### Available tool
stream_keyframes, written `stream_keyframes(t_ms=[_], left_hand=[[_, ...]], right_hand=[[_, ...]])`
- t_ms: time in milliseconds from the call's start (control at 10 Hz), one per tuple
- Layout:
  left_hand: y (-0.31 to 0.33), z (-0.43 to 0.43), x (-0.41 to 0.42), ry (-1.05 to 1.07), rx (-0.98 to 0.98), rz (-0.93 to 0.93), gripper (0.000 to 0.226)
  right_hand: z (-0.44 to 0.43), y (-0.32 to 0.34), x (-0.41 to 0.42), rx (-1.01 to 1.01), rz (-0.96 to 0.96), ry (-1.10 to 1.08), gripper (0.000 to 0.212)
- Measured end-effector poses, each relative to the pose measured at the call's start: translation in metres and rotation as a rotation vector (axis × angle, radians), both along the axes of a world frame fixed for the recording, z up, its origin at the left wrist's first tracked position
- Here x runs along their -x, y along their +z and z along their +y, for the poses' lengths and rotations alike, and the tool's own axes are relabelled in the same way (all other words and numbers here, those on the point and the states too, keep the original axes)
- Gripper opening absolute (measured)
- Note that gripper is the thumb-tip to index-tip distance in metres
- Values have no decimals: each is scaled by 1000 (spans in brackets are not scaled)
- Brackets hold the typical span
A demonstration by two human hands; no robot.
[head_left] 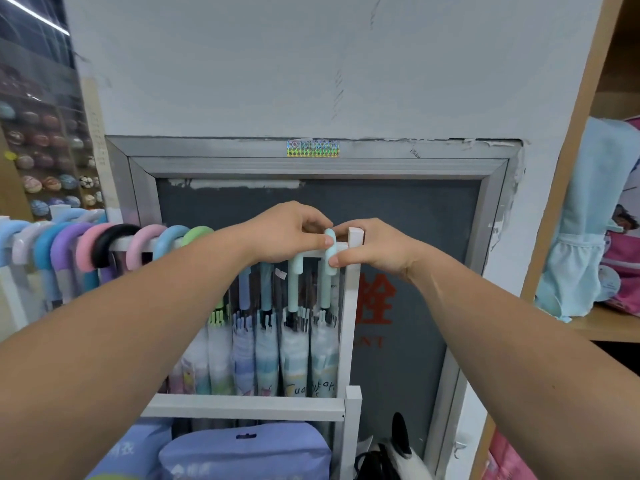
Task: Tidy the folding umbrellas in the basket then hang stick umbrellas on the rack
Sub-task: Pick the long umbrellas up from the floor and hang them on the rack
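A white rack [354,306] stands against a grey panel, and its top rail [138,243] carries a row of stick umbrellas hung by pastel and black hooked handles. The rightmost one has a mint hooked handle [329,258] over the rail next to the right post. My left hand [294,233] pinches the top of that hook with thumb and fingers. My right hand [374,247] grips the same handle from the right, thumb on its front. A second mint handle [296,282] hangs just to the left. Wrapped canopies [294,358] hang below. No basket is in view.
Blue plastic packets [242,452] lie under the rack's lower bar [242,407]. A black and white thing [398,452] sits on the floor to the right. A wooden shelf [568,168] with blue and pink bags stands at the right edge. Balls line a display at far left.
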State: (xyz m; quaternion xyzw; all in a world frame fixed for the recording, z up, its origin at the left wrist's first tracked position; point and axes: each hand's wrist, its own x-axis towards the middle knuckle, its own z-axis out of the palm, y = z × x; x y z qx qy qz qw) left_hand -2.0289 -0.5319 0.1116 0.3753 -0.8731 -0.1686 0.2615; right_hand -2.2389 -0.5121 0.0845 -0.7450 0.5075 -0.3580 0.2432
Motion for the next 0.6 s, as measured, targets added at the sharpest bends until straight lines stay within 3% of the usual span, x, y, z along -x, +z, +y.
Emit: stream_keyframes(t_ms=[200, 400, 600], left_hand=[[-4, 8, 4, 28, 3, -15, 29], [-16, 27, 8, 187, 83, -12, 48], [-35, 50, -6, 328, 247, 41, 55]], right_hand=[[4, 8, 4, -31, 115, -11, 56], [17, 1, 7, 32, -38, -47, 75], [53, -10, 9, 137, -125, -182, 67]])
